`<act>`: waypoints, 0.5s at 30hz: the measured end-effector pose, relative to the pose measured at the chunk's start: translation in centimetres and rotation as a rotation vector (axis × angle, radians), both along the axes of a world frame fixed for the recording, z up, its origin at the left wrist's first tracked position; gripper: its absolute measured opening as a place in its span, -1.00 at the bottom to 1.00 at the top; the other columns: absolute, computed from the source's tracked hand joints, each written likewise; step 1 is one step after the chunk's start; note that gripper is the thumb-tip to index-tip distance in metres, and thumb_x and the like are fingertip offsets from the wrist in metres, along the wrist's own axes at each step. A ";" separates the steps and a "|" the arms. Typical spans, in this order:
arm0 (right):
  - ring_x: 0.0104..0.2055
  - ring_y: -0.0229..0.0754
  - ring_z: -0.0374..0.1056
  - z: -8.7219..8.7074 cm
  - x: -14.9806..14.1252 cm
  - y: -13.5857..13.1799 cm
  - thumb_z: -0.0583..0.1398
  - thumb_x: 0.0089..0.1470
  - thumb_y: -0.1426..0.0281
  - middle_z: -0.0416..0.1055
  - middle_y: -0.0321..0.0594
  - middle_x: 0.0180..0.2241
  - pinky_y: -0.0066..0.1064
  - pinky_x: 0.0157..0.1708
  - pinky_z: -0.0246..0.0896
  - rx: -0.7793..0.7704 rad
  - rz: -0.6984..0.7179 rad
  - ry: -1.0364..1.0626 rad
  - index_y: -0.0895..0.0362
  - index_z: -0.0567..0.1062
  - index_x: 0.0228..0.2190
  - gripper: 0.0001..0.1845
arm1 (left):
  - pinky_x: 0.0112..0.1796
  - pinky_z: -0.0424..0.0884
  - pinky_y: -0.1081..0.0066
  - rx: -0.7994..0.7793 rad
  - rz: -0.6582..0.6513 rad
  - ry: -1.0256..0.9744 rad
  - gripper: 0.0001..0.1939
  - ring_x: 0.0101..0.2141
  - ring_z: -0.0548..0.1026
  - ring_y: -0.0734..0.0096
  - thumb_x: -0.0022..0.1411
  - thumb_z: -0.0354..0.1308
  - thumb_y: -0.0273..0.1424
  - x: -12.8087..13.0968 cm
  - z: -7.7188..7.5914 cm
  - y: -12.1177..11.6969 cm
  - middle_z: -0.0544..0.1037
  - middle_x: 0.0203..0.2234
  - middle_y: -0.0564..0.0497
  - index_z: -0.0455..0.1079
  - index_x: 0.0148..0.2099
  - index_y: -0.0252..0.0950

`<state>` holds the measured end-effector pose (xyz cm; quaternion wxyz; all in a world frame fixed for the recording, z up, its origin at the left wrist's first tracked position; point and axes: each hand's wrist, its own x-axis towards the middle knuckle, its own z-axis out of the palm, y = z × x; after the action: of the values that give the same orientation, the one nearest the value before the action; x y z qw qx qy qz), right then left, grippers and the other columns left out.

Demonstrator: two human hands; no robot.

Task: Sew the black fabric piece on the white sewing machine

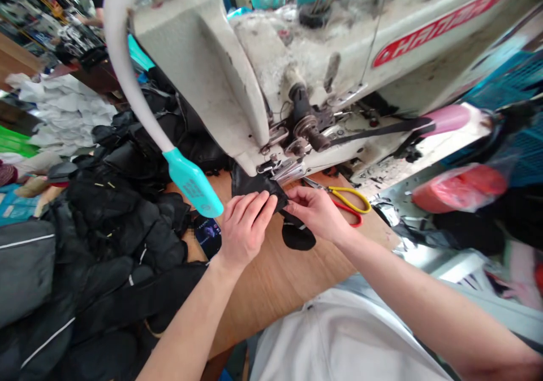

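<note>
Black fabric (257, 184) lies at the foot of a worn white sewing machine (339, 69), just under its presser foot (274, 168); the left hand (246, 228) is curled nearly closed, gripping the fabric from above; the right hand (316, 214) pinches its other edge, fingers bent — yellow-and-red-handled scissors (348, 202) lie just beside, on a wooden table (271, 296); black cut pieces (123, 217) heap to the left.

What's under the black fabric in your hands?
A wooden table and a rounded black fabric piece show. What lies beneath the fabric held by your left hand and right hand is covered.
</note>
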<state>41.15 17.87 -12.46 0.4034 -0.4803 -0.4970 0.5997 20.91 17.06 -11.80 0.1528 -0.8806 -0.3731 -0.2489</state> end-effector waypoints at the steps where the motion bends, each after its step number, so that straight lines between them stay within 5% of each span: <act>1: -0.48 -0.27 0.26 0.0 0.0 -0.1 0.30 0.02 0.16 0.45 -0.28 -0.47 -0.46 -0.50 0.14 -0.011 0.011 0.014 0.17 0.53 -0.37 -0.70 | 0.05 0.33 0.19 -0.007 -0.010 -0.009 -0.60 0.02 0.50 0.24 0.33 0.08 -0.56 0.1 0.1 0.1 0.60 -0.01 -0.10 0.39 0.17 -0.21; 15: -0.53 -0.35 0.09 -0.2 -0.2 0.7 0.25 0.02 0.24 0.24 -0.39 -0.55 -0.50 -0.55 0.00 0.028 0.042 0.067 0.15 0.38 -0.48 -0.76 | -0.04 0.38 0.22 -0.125 -0.028 -0.036 -0.66 -0.05 0.46 0.23 0.34 0.09 -0.53 1.2 1.0 0.9 0.58 0.06 -0.02 0.45 0.12 -0.24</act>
<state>40.90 18.56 -12.62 0.4138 -0.4437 -0.5013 0.6169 22.09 17.95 -10.83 0.0875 -0.8890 -0.3782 -0.2429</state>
